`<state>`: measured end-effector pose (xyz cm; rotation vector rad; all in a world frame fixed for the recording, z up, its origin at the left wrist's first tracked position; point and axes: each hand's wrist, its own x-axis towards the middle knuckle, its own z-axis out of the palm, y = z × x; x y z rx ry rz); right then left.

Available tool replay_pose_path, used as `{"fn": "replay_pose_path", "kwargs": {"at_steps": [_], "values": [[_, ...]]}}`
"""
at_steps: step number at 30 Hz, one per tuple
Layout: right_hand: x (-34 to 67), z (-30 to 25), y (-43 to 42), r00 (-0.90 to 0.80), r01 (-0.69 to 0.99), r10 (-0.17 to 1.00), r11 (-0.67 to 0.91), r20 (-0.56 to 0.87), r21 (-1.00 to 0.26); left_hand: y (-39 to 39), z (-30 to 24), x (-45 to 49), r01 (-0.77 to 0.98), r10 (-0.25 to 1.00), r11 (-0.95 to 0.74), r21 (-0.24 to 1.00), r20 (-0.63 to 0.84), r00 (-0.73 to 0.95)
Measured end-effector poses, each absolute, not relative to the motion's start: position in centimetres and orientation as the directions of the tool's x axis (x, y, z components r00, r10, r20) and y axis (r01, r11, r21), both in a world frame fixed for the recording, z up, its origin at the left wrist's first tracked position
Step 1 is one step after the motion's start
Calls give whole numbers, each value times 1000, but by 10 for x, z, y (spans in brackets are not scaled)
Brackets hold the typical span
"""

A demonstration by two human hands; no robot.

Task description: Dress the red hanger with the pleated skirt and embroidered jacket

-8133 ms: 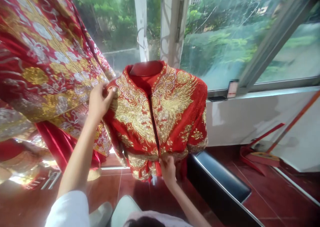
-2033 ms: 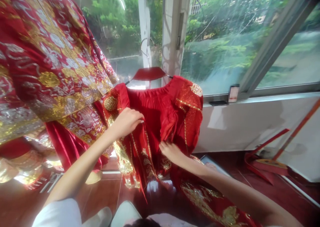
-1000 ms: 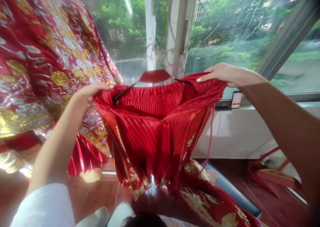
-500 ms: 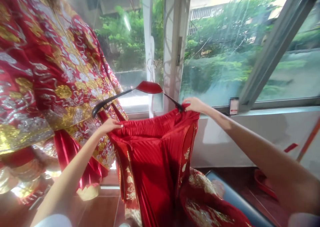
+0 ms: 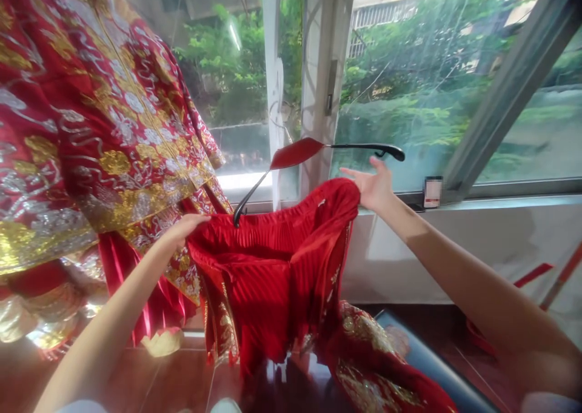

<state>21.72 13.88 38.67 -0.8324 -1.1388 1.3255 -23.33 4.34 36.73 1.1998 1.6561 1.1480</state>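
A red pleated skirt (image 5: 264, 285) with an elastic waistband and gold-embroidered side panels hangs between my hands. My left hand (image 5: 184, 231) is closed on the left end of the waistband. At its right end, my right hand (image 5: 377, 188) keeps the fabric raised; two of its digits are stretched out, while the others are partly hidden by the cloth. A clothes hanger (image 5: 297, 153) with a red centre and black arms tilts above the skirt. Its left tip is at the waistband, and its right arm stands free of the cloth, just above my right hand.
An embroidered red-and-gold jacket (image 5: 113, 116) hangs close on the left. Behind are sliding windows (image 5: 409, 97), with a phone-like object (image 5: 433, 193) on the sill. Below right, a dark padded bench (image 5: 436, 358) carries more embroidered red cloth (image 5: 377, 370).
The hanger has swung up on its right side, and its right tip has left the waistband. My right hand has shifted slightly right and spread some fingers. The skirt's lower part has risen.
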Motion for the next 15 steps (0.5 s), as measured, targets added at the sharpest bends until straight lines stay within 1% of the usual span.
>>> {"fn": "replay_pose_path", "kwargs": {"at_steps": [3,4,6,9,11,13,15], "values": [[216,397,140,0,-386,973,214,232,-897,38,377,-234,206,972,145,968,-100,-212],[215,400,138,17,-388,962,256,271,-885,37,380,-234,207,974,141,968,-98,-204],[216,404,130,2,-326,946,307,324,-894,33,384,-236,211,975,137,968,-94,-203],[218,407,116,-87,-210,941,305,328,-929,28,386,-239,233,972,128,964,-76,-222],[221,406,109,-133,-197,941,282,311,-939,27,386,-239,257,968,124,959,-60,-242],[224,402,105,-143,-211,945,260,293,-942,27,386,-238,249,968,142,958,-82,-236],[228,398,104,-133,-175,953,249,273,-953,29,385,-235,228,971,160,960,-111,-213]]}}
